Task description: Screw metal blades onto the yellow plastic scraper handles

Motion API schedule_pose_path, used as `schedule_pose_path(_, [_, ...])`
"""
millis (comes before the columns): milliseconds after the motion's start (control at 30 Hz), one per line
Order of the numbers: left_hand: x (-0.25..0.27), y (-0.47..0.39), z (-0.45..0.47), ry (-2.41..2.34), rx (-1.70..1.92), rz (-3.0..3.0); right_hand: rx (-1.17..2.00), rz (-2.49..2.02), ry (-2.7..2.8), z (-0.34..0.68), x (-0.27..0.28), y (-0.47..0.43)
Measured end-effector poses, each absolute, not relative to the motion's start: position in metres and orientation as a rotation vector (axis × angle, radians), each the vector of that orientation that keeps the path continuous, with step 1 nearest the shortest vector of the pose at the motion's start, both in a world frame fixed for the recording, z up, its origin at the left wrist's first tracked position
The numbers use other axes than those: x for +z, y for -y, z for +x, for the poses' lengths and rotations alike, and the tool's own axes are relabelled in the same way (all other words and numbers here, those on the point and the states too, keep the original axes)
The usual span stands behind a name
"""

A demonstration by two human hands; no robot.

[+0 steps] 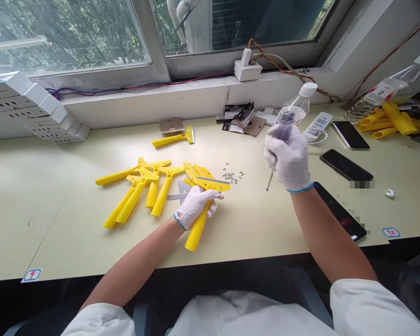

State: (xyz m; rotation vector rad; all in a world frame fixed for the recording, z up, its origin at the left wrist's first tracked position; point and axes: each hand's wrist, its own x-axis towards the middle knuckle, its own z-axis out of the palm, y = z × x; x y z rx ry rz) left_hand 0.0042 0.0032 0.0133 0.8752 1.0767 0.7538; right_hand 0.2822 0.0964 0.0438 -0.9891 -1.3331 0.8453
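My gloved left hand (197, 205) is closed round a yellow scraper (199, 225), its handle pointing toward me and a metal blade along its head. My gloved right hand (290, 156) is raised above the table, wrapped round a screwdriver (286, 125) with a dark handle. The screwdriver's thin shaft slants down below the fist. Small screws (232, 175) lie scattered between my hands. Just behind the left hand are metal blades (177, 197) and yellow plastic scraper parts (200, 171). Several yellow scraper handles (136, 196) lie in a loose group to the left.
Another yellow scraper (173, 139) lies farther back, near a piece of cardboard (171, 125). Black packaging (243, 116), a water bottle (296, 107) and a power strip (317, 127) stand behind. Phones (346, 164) lie at right; white boxes (31, 109) are stacked at left.
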Motion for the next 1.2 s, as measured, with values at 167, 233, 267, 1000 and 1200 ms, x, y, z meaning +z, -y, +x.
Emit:
schedule_pose_path(167, [0.004,0.001,0.007,-1.027,0.647,1.012,1.121,-0.668,1.081,0.274,0.07,-0.053])
schedule_pose_path(233, [0.004,0.001,0.007,-1.037,0.627,1.075,1.113,-0.611,1.079,0.271,0.069,-0.046])
schedule_pose_path(267, [0.005,0.001,0.007,-1.054,0.613,1.102,1.114,-0.586,1.067,0.269,0.067,-0.043])
schedule_pose_path(1000, [0.016,0.001,0.009,-1.07,0.567,1.126,1.086,-0.585,1.055,0.25,0.057,-0.03])
schedule_pose_path(1200, [0.012,0.001,0.009,-1.101,0.578,1.067,1.046,-0.552,0.981,0.232,0.06,-0.018])
